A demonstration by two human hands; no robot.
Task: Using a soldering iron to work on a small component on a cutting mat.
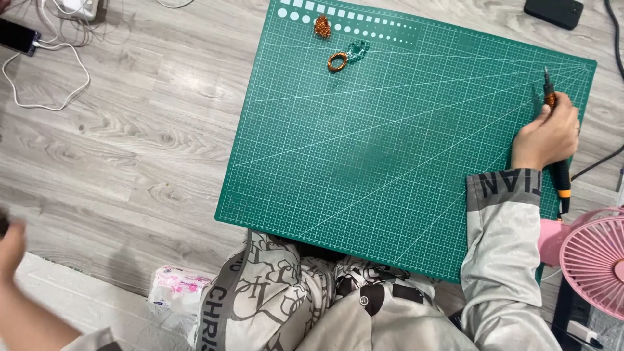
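My right hand (548,133) rests at the right edge of a green cutting mat (390,143) and is closed around a black and orange soldering iron (556,156), tip pointing away from me. My left hand (10,250) is blurred at the far left edge, off the mat, fingers apart and holding nothing. Near the mat's far edge lie a small coil of copper wire (337,62) and a tangled clump of copper wire (322,26).
The mat lies on a grey wood-pattern floor. A pink fan (595,257) stands at the right. A pack of tissues (179,286) lies by my knee. A phone (18,36) with white cables sits far left, a black box (554,12) far right.
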